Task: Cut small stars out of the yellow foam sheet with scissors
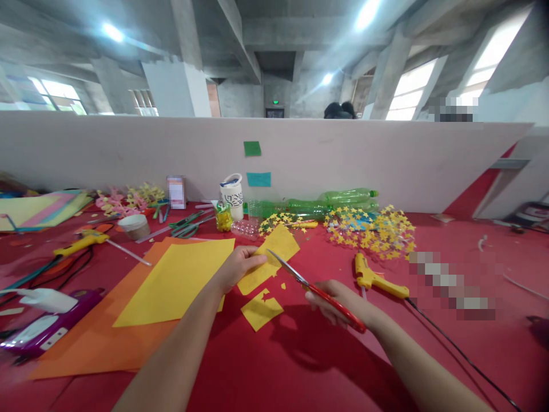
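Note:
My left hand (242, 264) pinches a strip of yellow paper (281, 243) and holds it above the red table. In my right hand (334, 300) is a pair of scissors (330, 302) with red handles, its blades pointing up and left at the strip. The blade tips overlap the paper; whether they are cutting into it I cannot tell. Below lies a smaller yellow piece (262, 311) with a star-shaped notch at its top edge, and a small yellow scrap (283, 286) rests beside it.
Yellow sheets (171, 286) and orange sheets (98, 337) lie at left, near a purple power strip (55, 326). Yellow glue guns lie left (81, 243) and right (377, 280), the right one trailing a cord. Many yellow stars (386, 229) and green bottles (309, 207) line the white partition (128, 151).

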`<control>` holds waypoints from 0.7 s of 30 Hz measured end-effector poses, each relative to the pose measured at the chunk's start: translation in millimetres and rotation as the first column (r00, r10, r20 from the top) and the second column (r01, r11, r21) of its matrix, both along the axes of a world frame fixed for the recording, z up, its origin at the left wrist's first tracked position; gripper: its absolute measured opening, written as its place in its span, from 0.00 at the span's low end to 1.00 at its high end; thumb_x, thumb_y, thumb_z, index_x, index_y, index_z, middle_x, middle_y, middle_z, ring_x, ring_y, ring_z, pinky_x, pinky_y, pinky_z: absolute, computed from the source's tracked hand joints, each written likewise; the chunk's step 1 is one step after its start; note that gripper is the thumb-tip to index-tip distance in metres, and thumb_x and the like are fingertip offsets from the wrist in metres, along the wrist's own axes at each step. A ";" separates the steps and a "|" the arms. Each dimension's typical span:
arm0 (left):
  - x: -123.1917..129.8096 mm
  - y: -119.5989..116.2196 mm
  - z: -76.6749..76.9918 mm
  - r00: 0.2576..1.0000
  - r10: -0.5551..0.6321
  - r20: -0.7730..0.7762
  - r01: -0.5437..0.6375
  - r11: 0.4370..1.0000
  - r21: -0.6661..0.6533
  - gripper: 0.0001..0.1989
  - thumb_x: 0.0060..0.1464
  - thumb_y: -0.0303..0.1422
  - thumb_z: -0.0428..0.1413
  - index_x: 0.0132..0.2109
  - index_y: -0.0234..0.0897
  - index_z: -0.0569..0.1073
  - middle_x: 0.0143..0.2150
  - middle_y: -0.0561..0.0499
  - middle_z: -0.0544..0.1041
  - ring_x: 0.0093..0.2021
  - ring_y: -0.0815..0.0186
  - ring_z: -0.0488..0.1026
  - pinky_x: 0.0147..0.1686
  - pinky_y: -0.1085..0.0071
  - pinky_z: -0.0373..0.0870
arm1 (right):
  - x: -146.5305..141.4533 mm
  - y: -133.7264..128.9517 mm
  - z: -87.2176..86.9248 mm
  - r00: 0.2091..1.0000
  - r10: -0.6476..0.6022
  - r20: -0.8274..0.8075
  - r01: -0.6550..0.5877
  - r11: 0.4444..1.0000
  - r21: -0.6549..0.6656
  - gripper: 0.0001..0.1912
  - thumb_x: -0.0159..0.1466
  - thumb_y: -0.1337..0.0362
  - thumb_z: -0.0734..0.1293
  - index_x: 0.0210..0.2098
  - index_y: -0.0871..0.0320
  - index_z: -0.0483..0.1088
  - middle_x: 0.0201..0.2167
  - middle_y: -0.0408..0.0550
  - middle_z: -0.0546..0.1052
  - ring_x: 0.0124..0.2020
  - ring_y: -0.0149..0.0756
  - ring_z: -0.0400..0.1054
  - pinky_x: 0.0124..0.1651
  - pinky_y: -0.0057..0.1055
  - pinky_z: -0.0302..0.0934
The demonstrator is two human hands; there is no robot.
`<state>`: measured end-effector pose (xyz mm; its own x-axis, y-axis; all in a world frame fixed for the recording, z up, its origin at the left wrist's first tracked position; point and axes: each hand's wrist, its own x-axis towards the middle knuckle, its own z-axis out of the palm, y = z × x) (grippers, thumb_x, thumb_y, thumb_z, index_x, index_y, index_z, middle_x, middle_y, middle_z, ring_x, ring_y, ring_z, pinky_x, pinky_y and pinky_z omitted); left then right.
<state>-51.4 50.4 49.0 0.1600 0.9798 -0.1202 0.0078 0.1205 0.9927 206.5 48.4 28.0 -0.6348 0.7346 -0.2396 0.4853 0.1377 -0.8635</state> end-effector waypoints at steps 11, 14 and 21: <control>1.3 -3.4 4.6 0.997 -0.065 0.047 0.068 0.997 -0.048 0.11 0.43 0.34 0.58 0.36 0.34 0.76 0.27 0.50 0.77 0.26 0.66 0.72 0.26 0.74 0.65 | -3.5 -5.8 14.5 0.997 0.047 0.063 -0.056 0.987 0.153 0.19 0.57 0.49 0.60 0.23 0.60 0.59 0.16 0.39 0.62 0.16 0.24 0.57 0.18 0.20 0.48; 2.0 -3.3 2.8 0.992 -0.125 -0.005 0.125 0.991 -0.039 0.10 0.43 0.35 0.58 0.33 0.33 0.76 0.26 0.50 0.77 0.24 0.68 0.71 0.24 0.75 0.63 | -5.5 -7.7 16.1 0.994 0.051 0.096 -0.069 0.978 0.195 0.19 0.57 0.49 0.60 0.24 0.59 0.59 0.17 0.39 0.63 0.18 0.24 0.56 0.19 0.20 0.47; 2.0 -1.1 -2.6 0.990 -0.124 -0.072 0.121 0.992 -0.038 0.13 0.43 0.37 0.58 0.34 0.31 0.75 0.27 0.48 0.76 0.24 0.68 0.70 0.23 0.75 0.62 | -8.5 -5.3 11.6 0.994 0.017 0.105 -0.040 0.975 0.220 0.22 0.58 0.47 0.58 0.20 0.59 0.56 0.14 0.39 0.61 0.16 0.24 0.53 0.18 0.22 0.43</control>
